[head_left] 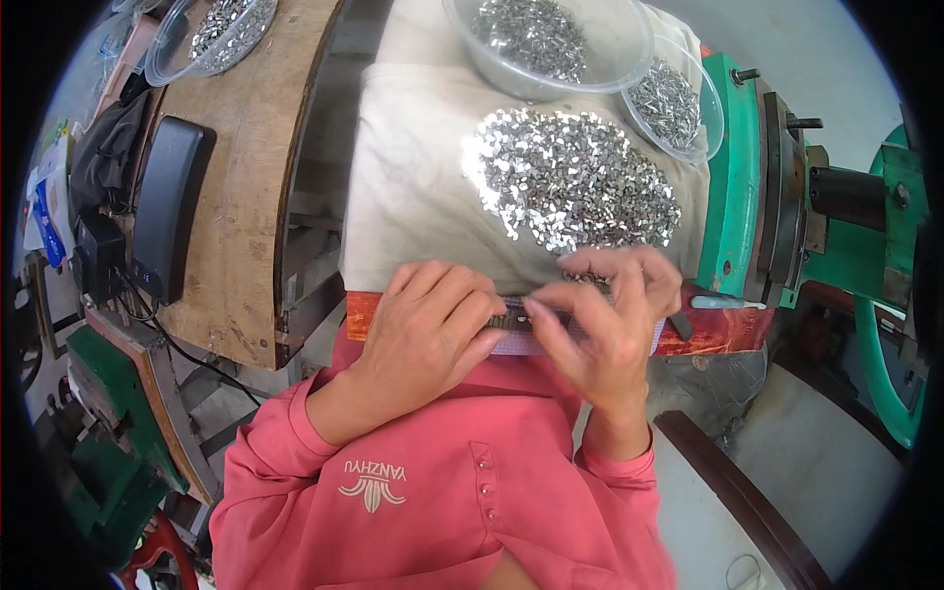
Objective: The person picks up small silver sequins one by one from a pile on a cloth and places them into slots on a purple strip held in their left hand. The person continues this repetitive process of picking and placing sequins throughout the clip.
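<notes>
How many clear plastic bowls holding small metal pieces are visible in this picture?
3. One large bowl stands at top centre on the cloth; a smaller bowl sits just right of it; a third bowl rests on the wooden bench, top left. Others may lie outside the view.

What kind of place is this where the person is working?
Probably a small metal workshop: a green machine stands at the bench, a heap of small shiny metal parts lies on a cloth, and clear bowls hold more.
</notes>
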Tool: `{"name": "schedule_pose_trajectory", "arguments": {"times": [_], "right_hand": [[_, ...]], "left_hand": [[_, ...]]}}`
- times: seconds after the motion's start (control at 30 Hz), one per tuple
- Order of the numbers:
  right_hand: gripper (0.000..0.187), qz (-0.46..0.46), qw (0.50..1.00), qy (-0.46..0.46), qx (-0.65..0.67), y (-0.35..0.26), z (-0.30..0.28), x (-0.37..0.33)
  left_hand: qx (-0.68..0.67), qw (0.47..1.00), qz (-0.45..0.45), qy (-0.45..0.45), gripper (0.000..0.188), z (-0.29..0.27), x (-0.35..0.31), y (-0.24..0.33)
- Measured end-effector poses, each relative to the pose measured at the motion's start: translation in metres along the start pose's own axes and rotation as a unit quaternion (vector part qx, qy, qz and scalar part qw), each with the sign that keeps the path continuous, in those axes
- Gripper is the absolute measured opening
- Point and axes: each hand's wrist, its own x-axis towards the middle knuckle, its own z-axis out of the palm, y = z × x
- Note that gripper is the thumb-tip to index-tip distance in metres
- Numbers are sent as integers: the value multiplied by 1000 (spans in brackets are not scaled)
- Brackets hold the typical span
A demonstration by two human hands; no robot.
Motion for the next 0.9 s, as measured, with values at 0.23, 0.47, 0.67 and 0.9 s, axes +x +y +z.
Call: {"name": "schedule_pose_trajectory", "arguments": {"times": [0.23,0.47,0.67,0.9], "right_hand": [[15,51,998,-26,30,0,6,-30],[10,-14,997,-51,-53,-1,5,-35],[14,-37,996,-26,-74,0,4,-32],[16,-19,996,-36,-76,13,8,-40]], "left_hand": [[12,999,48,24,34,8,-4,-6],[-7,997,21,68,38,19,-11,-3],[-16,998,19,54,41,22,-5,-2],[-35,997,42,45,39,26,-2,-7]]}}
